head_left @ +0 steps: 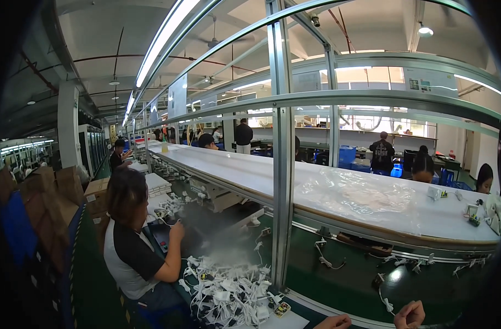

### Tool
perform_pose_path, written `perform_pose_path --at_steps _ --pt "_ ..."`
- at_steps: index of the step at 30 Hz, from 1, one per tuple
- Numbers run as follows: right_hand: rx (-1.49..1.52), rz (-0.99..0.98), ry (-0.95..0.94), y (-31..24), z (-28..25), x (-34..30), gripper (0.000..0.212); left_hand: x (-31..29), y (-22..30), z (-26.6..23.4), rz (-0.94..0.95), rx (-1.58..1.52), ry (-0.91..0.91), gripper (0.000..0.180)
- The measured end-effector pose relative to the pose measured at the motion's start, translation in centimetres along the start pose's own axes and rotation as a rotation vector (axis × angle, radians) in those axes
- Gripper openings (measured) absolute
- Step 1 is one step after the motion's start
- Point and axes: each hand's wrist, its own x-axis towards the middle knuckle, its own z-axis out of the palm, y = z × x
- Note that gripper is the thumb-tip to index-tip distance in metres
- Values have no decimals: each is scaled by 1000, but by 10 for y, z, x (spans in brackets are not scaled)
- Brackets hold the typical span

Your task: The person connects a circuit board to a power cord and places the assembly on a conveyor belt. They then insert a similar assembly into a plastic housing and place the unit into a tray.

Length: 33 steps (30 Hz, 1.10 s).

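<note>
Both my hands show only in part at the lower edge. My left hand (335,322) reaches in with its fingers drawn together, cut off by the picture's edge. To its right, my right hand (410,315) is curled closed, the fingers bent toward the thumb. What either one holds, if anything, I cannot make out. Just beyond my right hand, a white corded adapter (388,303) lies on the green conveyor belt (338,285). Left of my hands is a heaped pile of white adapters with cords (223,293). A small circuit board with yellow parts (282,310) lies at its edge.
A metal post (282,197) rises ahead of me. A long white shelf (250,170) carries clear plastic sheeting (360,192). More corded pieces (328,257) lie along the belt. A co-worker (135,241) sits at the left, near cardboard boxes (47,203).
</note>
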Motion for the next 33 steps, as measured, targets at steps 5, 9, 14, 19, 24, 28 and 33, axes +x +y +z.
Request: perform_pose_path --at_steps 5,9,14,19,24,28,33 --pt "-22 -12 45 -22 8 -1 13 -4 -5 -2 -26 12 17 26" --pt "-150 -108 6 -34 7 0 16 -9 -8 -3 -51 11 44 26" --pt "172 48 -28 -29 -5 -3 18 -12 -10 -2 -67 -3 80 26" --pt "-13 -49 51 -22 -7 -5 19 -6 11 -5 -59 -21 109 25" --pt "78 -17 9 -28 -8 -1 22 5 -1 -6 -34 -41 164 25" --pt "558 174 -334 43 -79 -1 24 7 11 -9 0 -72 180 25" --pt "-37 -160 -51 -19 -16 -4 21 3 63 -14 33 -97 258 24"
